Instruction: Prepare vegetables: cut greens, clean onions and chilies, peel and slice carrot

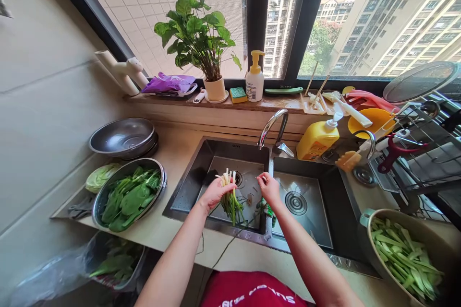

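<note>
My left hand is closed around a bunch of spring onions, white ends up and green leaves hanging down over the left basin of the steel double sink. My right hand hovers just to the right of the bunch, above the divider between the basins, fingers pinched on something too small to make out. The curved tap stands just behind both hands.
A steel bowl of leafy greens and a cabbage sit left of the sink, an empty steel bowl behind them. A pot of cut green stalks is at right. A yellow detergent bottle and dish rack stand right of the tap.
</note>
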The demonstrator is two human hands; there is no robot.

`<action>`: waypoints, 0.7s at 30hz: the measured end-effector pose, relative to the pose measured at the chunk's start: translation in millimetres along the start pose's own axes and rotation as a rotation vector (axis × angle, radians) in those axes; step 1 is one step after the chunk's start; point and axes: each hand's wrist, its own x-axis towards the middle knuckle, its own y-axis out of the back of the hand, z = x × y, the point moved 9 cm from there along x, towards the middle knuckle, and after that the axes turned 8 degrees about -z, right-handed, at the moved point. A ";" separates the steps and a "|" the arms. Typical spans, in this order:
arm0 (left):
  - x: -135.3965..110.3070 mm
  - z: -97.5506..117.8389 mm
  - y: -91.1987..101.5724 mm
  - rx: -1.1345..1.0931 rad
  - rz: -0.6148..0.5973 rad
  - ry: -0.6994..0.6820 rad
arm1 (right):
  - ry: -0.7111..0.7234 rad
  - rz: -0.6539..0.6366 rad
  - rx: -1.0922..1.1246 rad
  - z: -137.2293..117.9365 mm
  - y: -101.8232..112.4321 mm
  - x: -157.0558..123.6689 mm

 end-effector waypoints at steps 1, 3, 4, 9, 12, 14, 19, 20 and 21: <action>-1.1 4.0 9.5 -0.022 0.039 -0.019 | 0.002 -0.023 0.005 4.6 -2.5 -0.4; -3.8 11.5 28.1 -0.065 0.110 -0.059 | 0.001 -0.064 0.008 13.1 -8.4 -3.5; -5.5 14.9 36.8 -0.087 0.146 -0.081 | -0.007 -0.075 0.007 16.9 -10.6 -5.7; -12.5 22.2 60.8 -0.168 0.254 -0.138 | -0.082 -0.038 0.050 26.5 -10.4 -11.8; -12.8 19.2 63.1 -0.200 0.275 -0.135 | -0.097 -0.043 0.180 24.0 -10.5 -9.8; -12.4 15.8 64.9 -0.232 0.298 -0.131 | -0.115 -0.064 0.234 22.8 -12.1 -8.1; -9.5 12.8 63.1 -0.236 0.312 -0.121 | -0.208 -0.150 0.376 23.0 -15.8 -2.3; -8.1 13.4 59.1 -0.208 0.297 -0.113 | -0.219 -0.181 0.406 20.3 -16.4 0.2; -6.3 13.9 53.3 -0.172 0.274 -0.102 | -0.226 -0.214 0.431 16.1 -16.9 3.1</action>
